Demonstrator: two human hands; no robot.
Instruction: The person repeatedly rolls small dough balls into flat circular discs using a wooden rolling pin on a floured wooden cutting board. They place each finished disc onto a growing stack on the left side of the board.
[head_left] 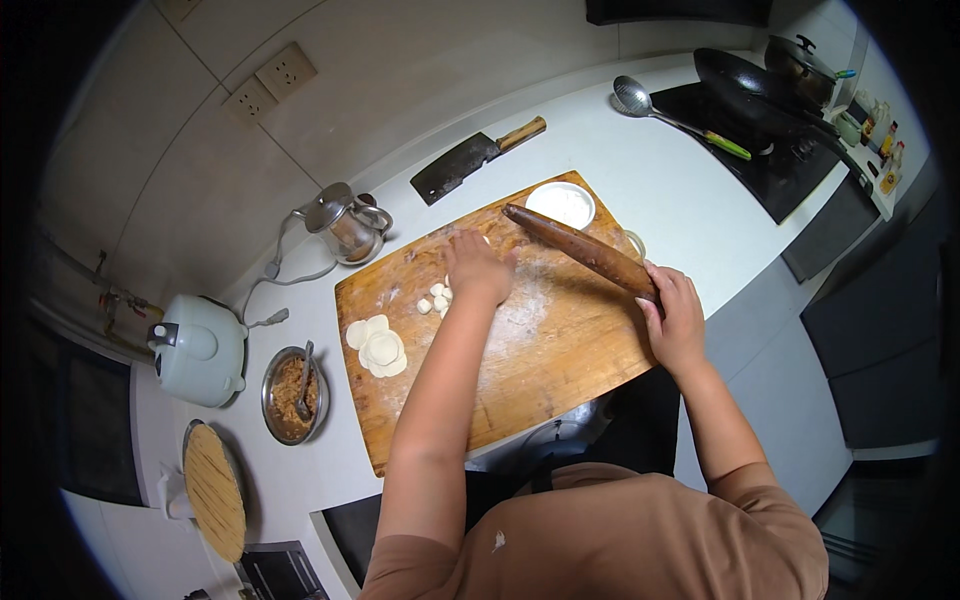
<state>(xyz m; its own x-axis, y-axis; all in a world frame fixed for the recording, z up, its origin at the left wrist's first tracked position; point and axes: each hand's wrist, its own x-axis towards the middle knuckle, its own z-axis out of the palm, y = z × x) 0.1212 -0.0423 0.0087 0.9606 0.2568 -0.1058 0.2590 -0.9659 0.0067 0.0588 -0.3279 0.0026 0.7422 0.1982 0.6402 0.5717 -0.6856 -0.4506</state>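
My right hand [675, 312] grips the near end of a dark wooden rolling pin [590, 248], which slants above the right part of the wooden cutting board [560, 350]. My left hand [478, 268] reaches palm down over the board, fingers stretched forward and thumb apart. A small pale bit of dough shows at its fingertips. Beside its wrist lie several small dough pieces [438, 298], partly hidden by the hand and forearm. Overlapping round dough wrappers [382, 348] lie at the board's left. A white bowl of flour [562, 204] stands at the far right, and loose flour dusts the middle.
Left of the board stands a metal bowl of filling [290, 395] with a spoon. Behind are a cleaver [455, 170] and a metal kettle [348, 225]. A rice cooker [200, 350] and round straw-coloured tray [213, 490] are far left. A skimmer [633, 97] and wok [740, 85] are back right.
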